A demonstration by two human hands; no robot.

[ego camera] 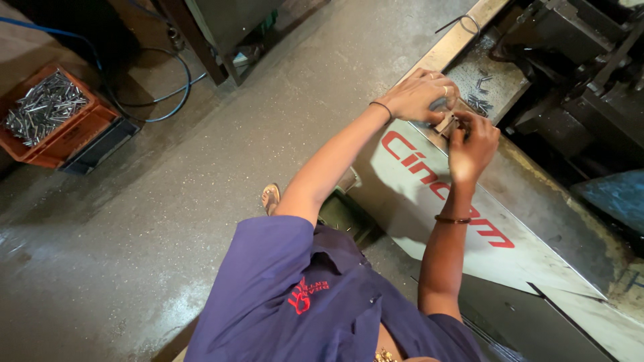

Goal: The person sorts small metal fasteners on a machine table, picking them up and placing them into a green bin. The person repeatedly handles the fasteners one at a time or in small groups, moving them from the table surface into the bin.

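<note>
Hands pinching small metal part, orientation unclear

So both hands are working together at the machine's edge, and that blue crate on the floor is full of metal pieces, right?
Nearly. The head view shows the crate is orange, not blue. It does hold metal pieces, and the left hand and right hand do work together at the machine's edge.

I see a matt, scuffed metal panel and bright, shiny metal parts in an orange plastic crate. The concrete floor looks rough and dull; the blue shirt is matt cloth.
</note>
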